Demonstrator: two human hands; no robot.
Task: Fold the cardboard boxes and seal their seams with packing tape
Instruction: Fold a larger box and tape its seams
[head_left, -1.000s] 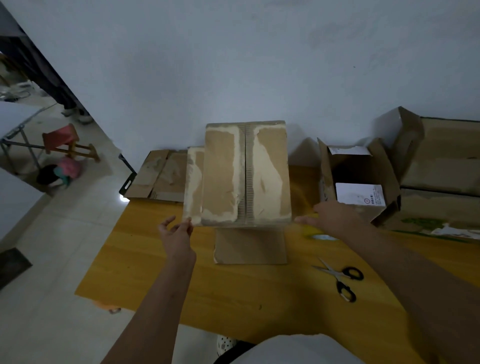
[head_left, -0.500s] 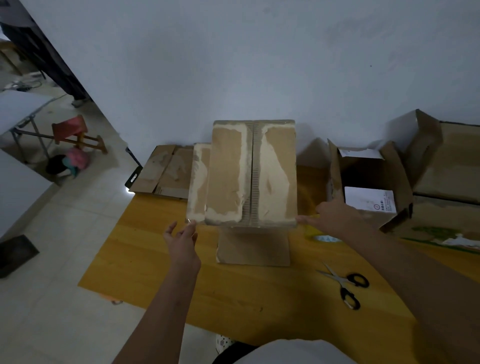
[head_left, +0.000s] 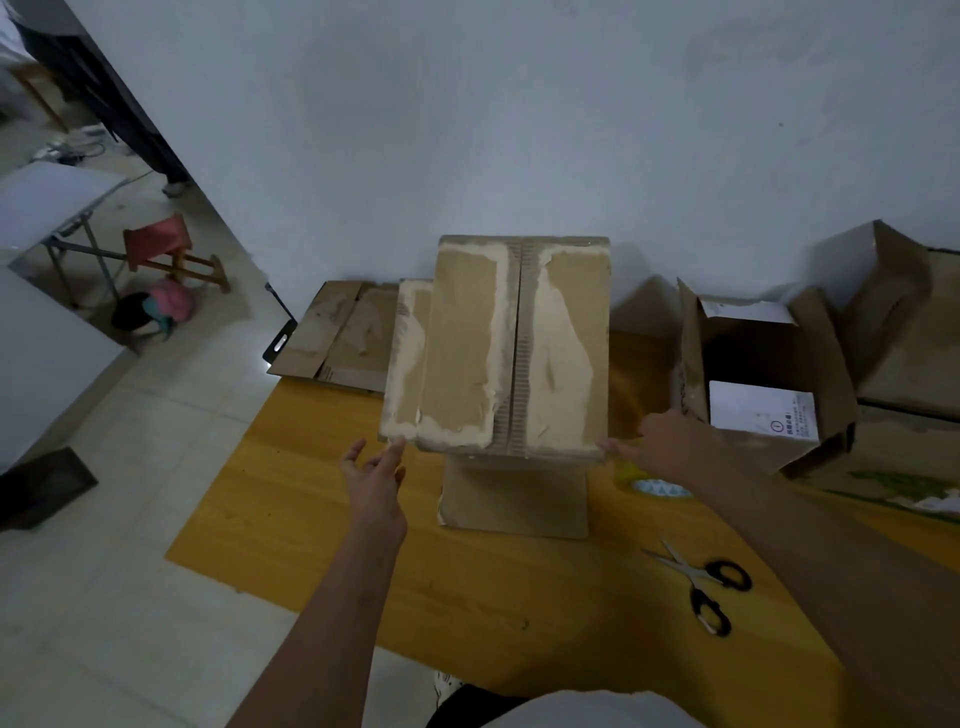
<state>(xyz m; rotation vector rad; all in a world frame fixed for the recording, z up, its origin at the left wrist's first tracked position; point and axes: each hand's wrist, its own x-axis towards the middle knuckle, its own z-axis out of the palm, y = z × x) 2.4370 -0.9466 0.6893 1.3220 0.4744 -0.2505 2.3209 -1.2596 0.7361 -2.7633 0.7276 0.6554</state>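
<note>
A brown cardboard box (head_left: 498, 348) stands on the yellow table (head_left: 311, 519), its two top flaps meeting along a torn middle seam, with pale patches where tape was ripped off. A narrower side flap sticks out at its left. My left hand (head_left: 376, 475) is spread, fingertips touching the near left corner of that flap. My right hand (head_left: 665, 447) has straight fingers touching the near right corner of the top. A roll of packing tape (head_left: 649, 480) lies on the table, partly hidden under my right hand.
Black-handled scissors (head_left: 701, 587) lie at the table's right. An open box (head_left: 753, 379) with white paper labels stands right of the main box, and larger boxes (head_left: 909, 353) behind it. Flattened cardboard (head_left: 337, 338) lies at the far left corner. The table's left edge drops to tiled floor.
My left hand has slipped a little lower and its fingers have spread, now only touching the flap's corner. The box and my right hand stay about where they were.
</note>
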